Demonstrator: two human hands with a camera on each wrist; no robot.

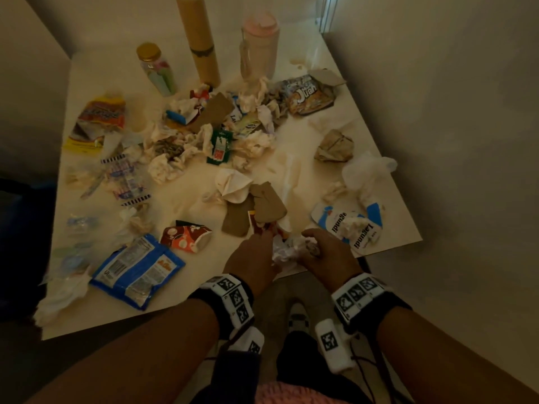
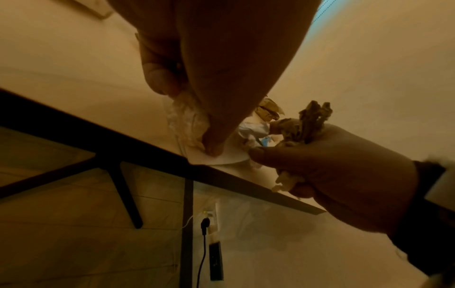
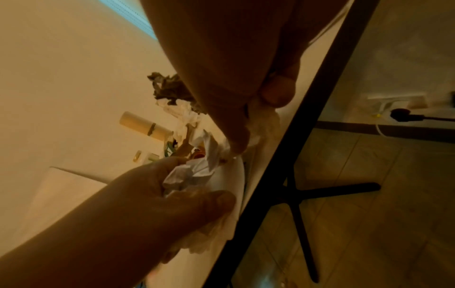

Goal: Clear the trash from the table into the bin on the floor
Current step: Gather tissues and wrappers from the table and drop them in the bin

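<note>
Trash covers the white table: crumpled tissues, wrappers, torn brown cardboard. Both hands meet at the table's near edge. My left hand grips a crumpled white paper wad, also seen as the white paper wad, and pinches thin clear film between thumb and fingers. My right hand is curled round a bundle of grey-brown paper and white tissue, with tissue squeezed under its thumb. No bin shows in any view.
A tall cardboard tube, a pink-lidded bottle and a gold-lidded jar stand at the back. A blue packet, red paper cup and flattened carton lie near the front edge. A wall runs along the right.
</note>
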